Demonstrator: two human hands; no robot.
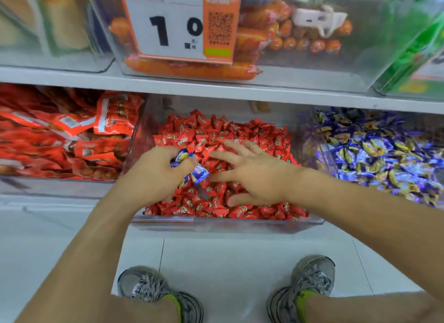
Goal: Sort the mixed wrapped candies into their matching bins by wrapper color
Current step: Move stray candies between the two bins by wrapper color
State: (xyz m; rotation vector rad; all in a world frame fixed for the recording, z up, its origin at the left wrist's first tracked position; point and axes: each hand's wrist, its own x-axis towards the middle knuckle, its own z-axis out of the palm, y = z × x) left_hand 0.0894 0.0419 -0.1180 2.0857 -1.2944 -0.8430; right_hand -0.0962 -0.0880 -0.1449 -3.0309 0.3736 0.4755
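Observation:
A clear bin (223,223) in the middle of the lower shelf is heaped with red wrapped candies (240,132). My left hand (156,171) hovers over its left side and grips a few blue wrapped candies (198,173), which poke out between the fingers. My right hand (252,171) lies flat on the red pile with its fingers spread and straight, holding nothing. To the right, a second clear bin holds blue and yellow wrapped candies (374,154).
Left of the red bin, another bin holds orange-red snack packets (60,135). The upper shelf (216,87) carries clear bins of orange sausages (264,41) and a price sign (177,24). My two shoes (153,291) stand on the white tiled floor below.

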